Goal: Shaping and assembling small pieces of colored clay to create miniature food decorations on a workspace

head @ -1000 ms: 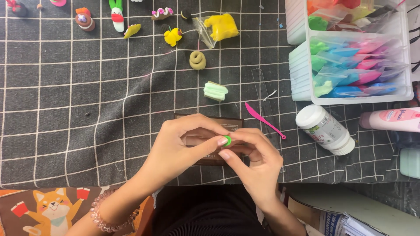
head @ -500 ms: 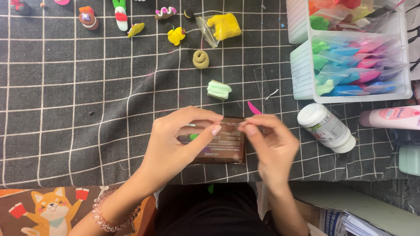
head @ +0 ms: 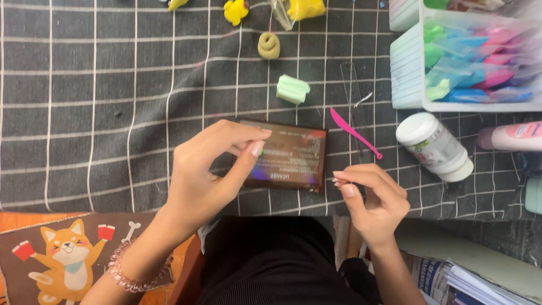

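Brown packet [head: 291, 155] between both hands.

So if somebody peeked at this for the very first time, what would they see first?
Probably the two hands in the middle: the left hand pinches something tiny and green over a shiny brown box, and the right hand hovers beside it with fingertips pressed together. Next, the clear bin of bright clay packets at the top right. Also the cartoon dog picture at the bottom left.
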